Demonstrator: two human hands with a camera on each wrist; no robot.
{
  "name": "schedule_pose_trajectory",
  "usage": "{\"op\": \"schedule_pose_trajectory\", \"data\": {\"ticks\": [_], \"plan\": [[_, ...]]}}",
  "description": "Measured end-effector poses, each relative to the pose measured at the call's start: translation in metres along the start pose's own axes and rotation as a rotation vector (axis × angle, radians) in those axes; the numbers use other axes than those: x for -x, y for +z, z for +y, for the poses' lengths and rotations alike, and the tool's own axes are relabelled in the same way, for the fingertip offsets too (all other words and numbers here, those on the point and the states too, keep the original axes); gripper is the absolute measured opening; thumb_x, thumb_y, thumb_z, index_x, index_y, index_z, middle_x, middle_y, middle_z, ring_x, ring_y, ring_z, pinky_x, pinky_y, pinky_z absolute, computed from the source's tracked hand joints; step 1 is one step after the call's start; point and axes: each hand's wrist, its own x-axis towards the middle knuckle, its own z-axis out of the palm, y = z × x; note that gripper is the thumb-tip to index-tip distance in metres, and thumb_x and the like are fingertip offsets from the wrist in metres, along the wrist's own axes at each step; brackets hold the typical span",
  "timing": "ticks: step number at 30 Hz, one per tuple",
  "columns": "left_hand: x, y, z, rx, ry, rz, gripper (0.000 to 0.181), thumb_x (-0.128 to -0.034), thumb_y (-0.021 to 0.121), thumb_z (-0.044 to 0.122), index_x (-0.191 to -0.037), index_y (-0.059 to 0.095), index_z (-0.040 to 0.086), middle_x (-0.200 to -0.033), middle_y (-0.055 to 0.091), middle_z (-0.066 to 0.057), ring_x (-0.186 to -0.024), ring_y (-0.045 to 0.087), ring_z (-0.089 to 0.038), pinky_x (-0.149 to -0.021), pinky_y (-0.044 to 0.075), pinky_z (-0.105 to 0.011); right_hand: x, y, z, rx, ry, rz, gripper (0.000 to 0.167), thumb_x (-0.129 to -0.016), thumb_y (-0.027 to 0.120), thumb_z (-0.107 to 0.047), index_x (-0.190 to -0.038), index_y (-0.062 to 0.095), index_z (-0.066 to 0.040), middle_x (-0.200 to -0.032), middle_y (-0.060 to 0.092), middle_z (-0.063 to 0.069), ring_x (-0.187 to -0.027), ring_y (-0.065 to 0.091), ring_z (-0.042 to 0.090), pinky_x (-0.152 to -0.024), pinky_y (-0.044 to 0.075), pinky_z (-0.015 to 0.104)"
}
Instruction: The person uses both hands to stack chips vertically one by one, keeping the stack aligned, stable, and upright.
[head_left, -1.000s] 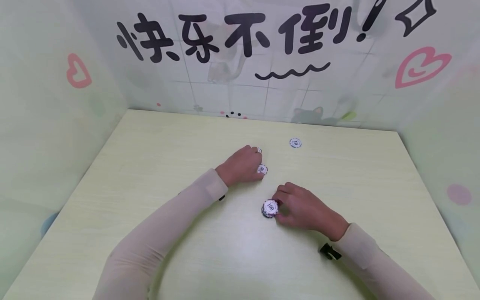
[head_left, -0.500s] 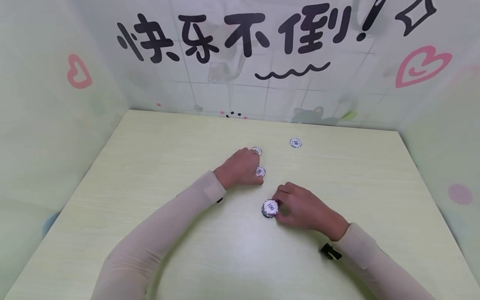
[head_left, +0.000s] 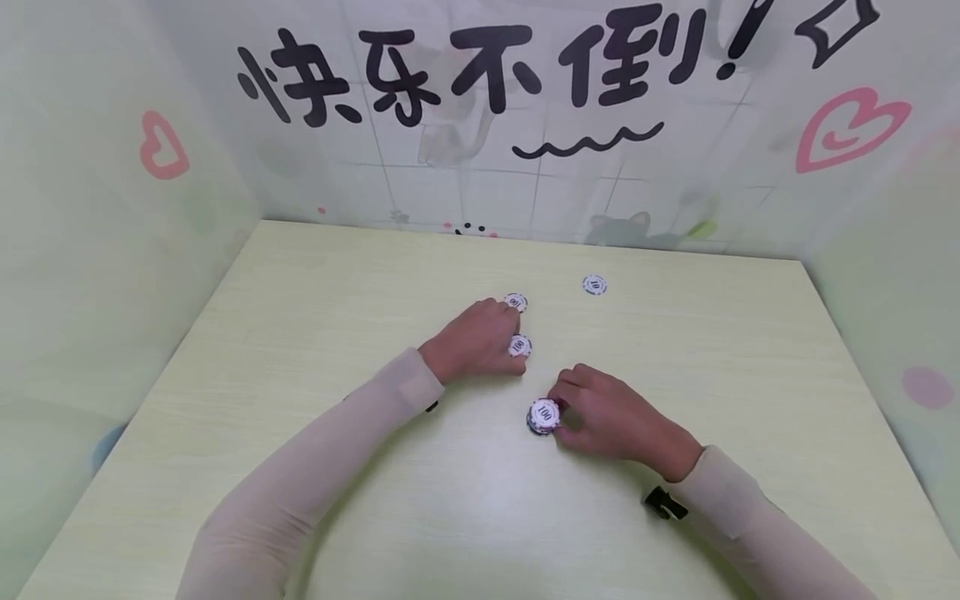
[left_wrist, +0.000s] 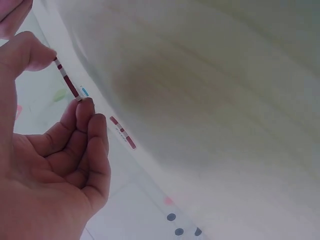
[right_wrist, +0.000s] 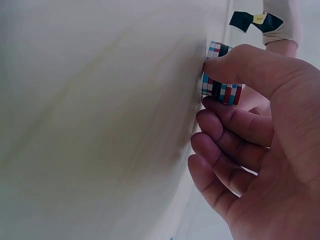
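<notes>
My left hand [head_left: 477,337] pinches a white poker chip [head_left: 520,346] marked 100 by its rim, between thumb and fingers. In the left wrist view this chip's red-and-white edge [left_wrist: 67,78] spans from the thumb to a fingertip. Just beyond the knuckles lies another 100 chip [head_left: 515,302], partly covered by the hand. Nearer the person, my right hand [head_left: 611,414] holds a stack of poker chips [head_left: 543,414], topped by a 100 chip. Red, blue, black and white edges [right_wrist: 225,92] of that stack show around the thumb in the right wrist view.
A single chip [head_left: 595,285] marked 10 lies farther back on the pale wooden table [head_left: 375,275]. Printed curtains [head_left: 450,192] stand along the back and both sides. A black clip [head_left: 665,503] hangs under the right sleeve.
My left hand has drawn slightly left and toward the person with its chip, uncovering more of the 100 chip behind it. The right hand and its stack stay nearly still.
</notes>
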Motion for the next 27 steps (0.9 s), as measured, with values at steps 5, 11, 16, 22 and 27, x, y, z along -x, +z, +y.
{"op": "schedule_pose_trajectory", "data": {"ticks": [5, 11, 16, 22, 27], "plan": [[0.004, -0.001, 0.003, 0.020, 0.023, 0.024, 0.030, -0.0866, 0.074, 0.030, -0.095, 0.070, 0.002, -0.084, 0.066, -0.007, -0.077, 0.061, -0.022, -0.070, 0.052, -0.033, 0.001, -0.001, 0.001, 0.010, -0.012, 0.007, 0.026, -0.086, 0.089, -0.013, -0.109, 0.079, -0.005, -0.105, 0.072, 0.002, -0.096, 0.063, 0.018, -0.083, 0.059, 0.033], [0.009, -0.004, 0.009, 0.029, 0.054, 0.028, 0.031, -0.0859, 0.074, 0.032, -0.096, 0.069, 0.003, -0.083, 0.064, -0.003, -0.078, 0.060, -0.019, -0.072, 0.052, -0.032, 0.001, -0.001, 0.001, 0.004, -0.013, 0.007, 0.026, -0.086, 0.089, -0.014, -0.108, 0.079, -0.005, -0.104, 0.072, 0.001, -0.094, 0.062, 0.018, -0.082, 0.058, 0.032], [0.012, -0.005, 0.014, 0.047, 0.100, 0.056, 0.029, -0.0862, 0.074, 0.030, -0.094, 0.069, 0.003, -0.083, 0.065, -0.003, -0.076, 0.060, -0.018, -0.071, 0.052, -0.031, 0.001, 0.000, 0.002, 0.001, -0.013, 0.009, 0.025, -0.086, 0.089, -0.014, -0.108, 0.079, -0.005, -0.103, 0.072, 0.001, -0.094, 0.062, 0.017, -0.081, 0.058, 0.032], [0.015, -0.004, 0.017, 0.043, 0.144, 0.082, 0.026, -0.0879, 0.073, 0.029, -0.092, 0.069, 0.004, -0.082, 0.065, -0.003, -0.075, 0.060, -0.018, -0.073, 0.051, -0.031, 0.000, 0.000, 0.002, -0.009, -0.014, 0.000, 0.025, -0.086, 0.089, -0.013, -0.109, 0.079, -0.005, -0.103, 0.072, 0.001, -0.093, 0.062, 0.017, -0.081, 0.058, 0.032], [0.018, -0.005, 0.021, 0.031, 0.169, 0.097, 0.026, -0.0867, 0.075, 0.030, -0.092, 0.069, 0.005, -0.080, 0.065, -0.002, -0.075, 0.060, -0.019, -0.073, 0.051, -0.032, 0.000, -0.001, 0.001, -0.018, -0.018, 0.008, 0.025, -0.086, 0.089, -0.012, -0.107, 0.079, -0.005, -0.103, 0.071, 0.000, -0.093, 0.061, 0.017, -0.080, 0.057, 0.032]]}}
